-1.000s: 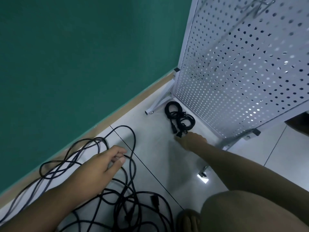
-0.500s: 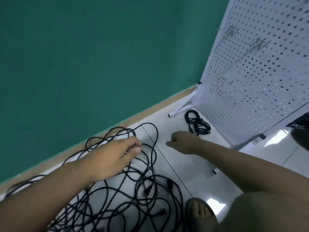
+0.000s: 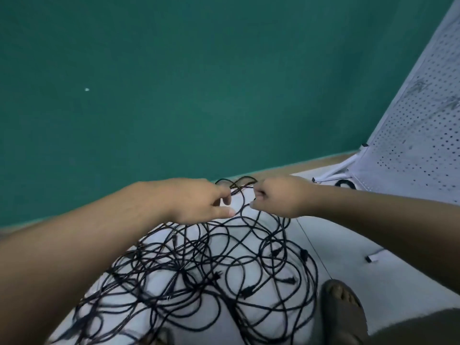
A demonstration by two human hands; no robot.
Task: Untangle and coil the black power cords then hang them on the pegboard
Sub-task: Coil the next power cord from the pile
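Power cords (image 3: pixel 199 270): left grip (image 3: pixel 199 200) and right grip (image 3: pixel 278 197) each pinch a strand at the tangle's far edge | tangle sprawls on near floor (image 3: pixel 373 232) | coiled bundle (image 3: pixel 344 184) lies by far-right pegboard (image 3: pixel 423 133) | nothing visibly hung, judged early

Black power cords (image 3: pixel 199 265), green wall (image 3: pixel 174 83), white perforated pegboard (image 3: pixel 418 145), pale grey floor (image 3: pixel 361 247)

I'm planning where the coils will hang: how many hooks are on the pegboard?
2, both blurred: the upper hook high on the pegboard, the lower hook just down-right of it at the frame's edge. More may lie outside the view.
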